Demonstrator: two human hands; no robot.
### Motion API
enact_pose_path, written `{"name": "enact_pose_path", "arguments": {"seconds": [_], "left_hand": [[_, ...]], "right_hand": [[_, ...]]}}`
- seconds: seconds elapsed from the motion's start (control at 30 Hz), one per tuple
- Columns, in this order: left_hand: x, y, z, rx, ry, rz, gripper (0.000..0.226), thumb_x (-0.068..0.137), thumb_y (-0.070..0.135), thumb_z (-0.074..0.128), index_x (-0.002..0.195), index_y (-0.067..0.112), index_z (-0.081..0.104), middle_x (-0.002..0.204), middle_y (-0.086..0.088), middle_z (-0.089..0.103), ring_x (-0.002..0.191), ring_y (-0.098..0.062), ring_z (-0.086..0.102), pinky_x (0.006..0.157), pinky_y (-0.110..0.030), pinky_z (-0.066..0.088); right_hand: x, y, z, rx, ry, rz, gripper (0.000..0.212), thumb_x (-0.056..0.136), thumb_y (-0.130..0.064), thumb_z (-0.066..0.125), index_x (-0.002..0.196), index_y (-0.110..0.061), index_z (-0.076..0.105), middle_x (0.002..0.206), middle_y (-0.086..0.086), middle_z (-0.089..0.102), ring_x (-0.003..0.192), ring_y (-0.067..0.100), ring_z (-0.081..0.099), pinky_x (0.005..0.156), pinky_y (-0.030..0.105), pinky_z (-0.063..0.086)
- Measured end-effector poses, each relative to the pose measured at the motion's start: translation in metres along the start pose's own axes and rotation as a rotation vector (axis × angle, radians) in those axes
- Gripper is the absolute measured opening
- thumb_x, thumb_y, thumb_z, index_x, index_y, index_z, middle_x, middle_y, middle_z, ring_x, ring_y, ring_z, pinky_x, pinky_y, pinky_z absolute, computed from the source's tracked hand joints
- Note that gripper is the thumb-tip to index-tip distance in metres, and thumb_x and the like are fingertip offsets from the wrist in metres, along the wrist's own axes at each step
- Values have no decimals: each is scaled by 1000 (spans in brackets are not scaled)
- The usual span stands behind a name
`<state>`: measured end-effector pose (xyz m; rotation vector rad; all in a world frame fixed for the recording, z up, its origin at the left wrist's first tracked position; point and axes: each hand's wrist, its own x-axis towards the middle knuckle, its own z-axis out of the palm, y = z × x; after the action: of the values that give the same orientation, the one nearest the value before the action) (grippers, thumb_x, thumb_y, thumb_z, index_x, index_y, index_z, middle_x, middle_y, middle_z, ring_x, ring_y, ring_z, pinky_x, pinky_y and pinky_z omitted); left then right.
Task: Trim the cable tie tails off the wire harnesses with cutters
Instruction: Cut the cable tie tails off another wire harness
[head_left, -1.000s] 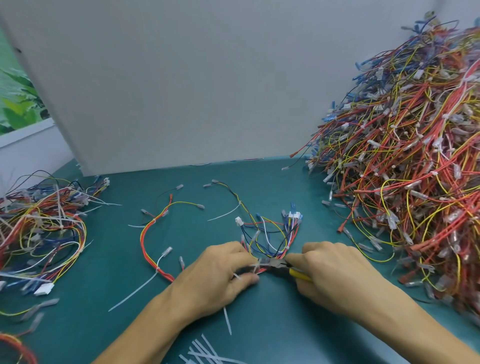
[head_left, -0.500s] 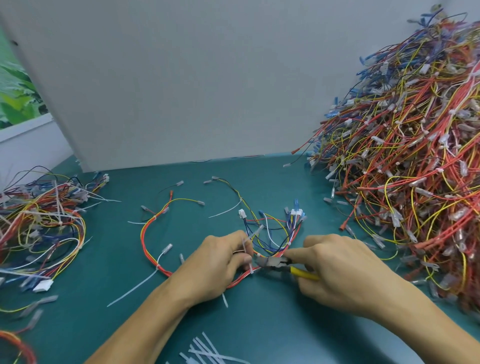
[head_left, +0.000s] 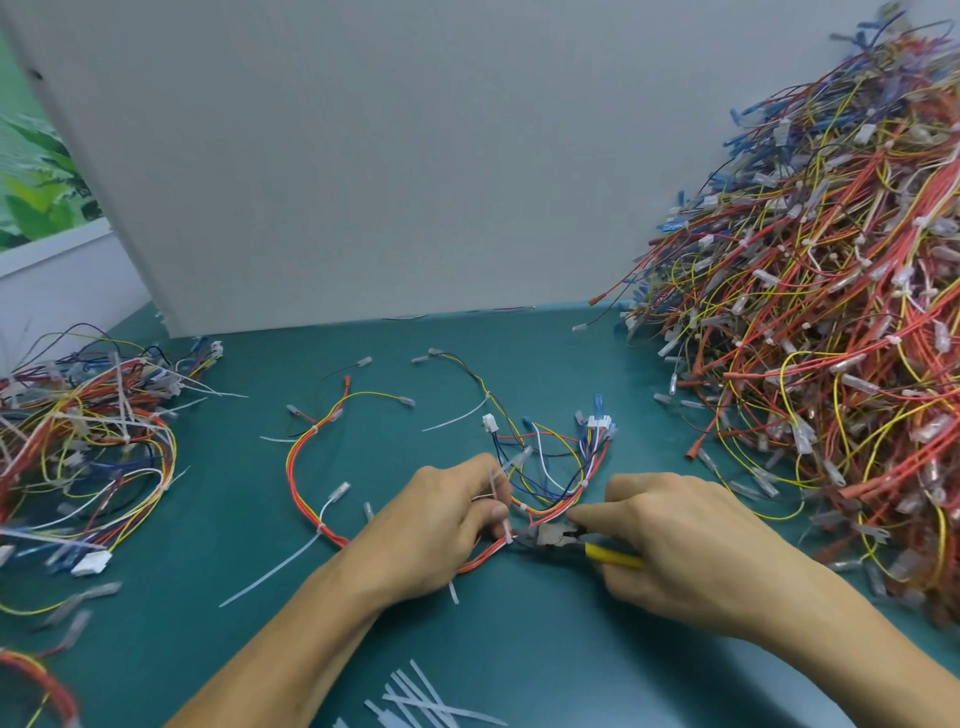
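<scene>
On the green surface (head_left: 519, 634), the left hand (head_left: 441, 525) pinches the harness (head_left: 550, 513) at its tie (head_left: 506, 527), fingers curled. The right hand (head_left: 691, 545) has its fingers wrapped round the yellow-handled cutters (head_left: 550, 535), whose nose meets that tie.

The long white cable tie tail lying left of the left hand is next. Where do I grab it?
Pinch the cable tie tail near its free end, coming from the near left: it lies flat on the green mat, pointing that way from its head on the red-orange harness, leaving that end clear of wires.
</scene>
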<state>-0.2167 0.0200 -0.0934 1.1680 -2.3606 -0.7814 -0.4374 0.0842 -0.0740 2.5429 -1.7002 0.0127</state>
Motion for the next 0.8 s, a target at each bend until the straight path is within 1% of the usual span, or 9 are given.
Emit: {"name": "enact_pose_path", "arguments": {"seconds": [0.13,0.2,0.27,0.4,0.53,0.7,0.8], "left_hand": [[0,1,0,2,-4,0,22,95,13,50,81,30,48,75,19,69,63,-12,56,60,-23,44],[0,1,0,6,-9,-6,22,95,13,49,81,30,48,75,18,69,65,-14,57,63,-28,46],[0,1,-1,3,-11,-9,22,95,13,49,81,30,47,76,18,69,67,-15,58,65,-30,47],[-1,1,-1,-9,-11,-4,21,95,13,49,82,29,48,76,19,69,64,-13,57,62,-25,45],[0,1,-1,-14,-14,1,22,95,12,49,81,29,48,75,18,69,65,-13,57,64,-27,46],[-1,0,0,-22,-16,4,22,95,13,49,81,29,48,75,18,69,63,-11,56,62,-24,45],[-1,0,0,-36,-17,5,22,95,12,49,81,29,49,76,16,70,64,-14,57,61,-26,45]], "right_hand": [[0,1,0,5,0,-1,34,88,-46,40,118,-31,46,85,-7,36,92,19,52,62,29,33],[0,1,-1,15,-5,0,33,88,-45,41,117,-32,47,85,-7,37,91,19,52,62,29,34],[-1,1,-3,25,-9,-2,31,87,-45,42,116,-32,47,84,-7,36,90,19,51,62,30,35],[0,0,-3,40,-11,-12,36,87,-46,42,121,-36,46,86,-8,38,91,19,52,65,30,38],[1,-2,-1,37,5,-27,38,89,-46,40,125,-36,47,90,-7,42,94,20,52,68,32,41],[2,-1,-1,38,2,-34,41,87,-45,40,127,-39,45,86,-8,34,93,19,50,68,32,41],[1,-1,-2,53,0,-35,40,87,-44,41,127,-40,47,87,-9,36,94,18,51,70,33,44]]}}
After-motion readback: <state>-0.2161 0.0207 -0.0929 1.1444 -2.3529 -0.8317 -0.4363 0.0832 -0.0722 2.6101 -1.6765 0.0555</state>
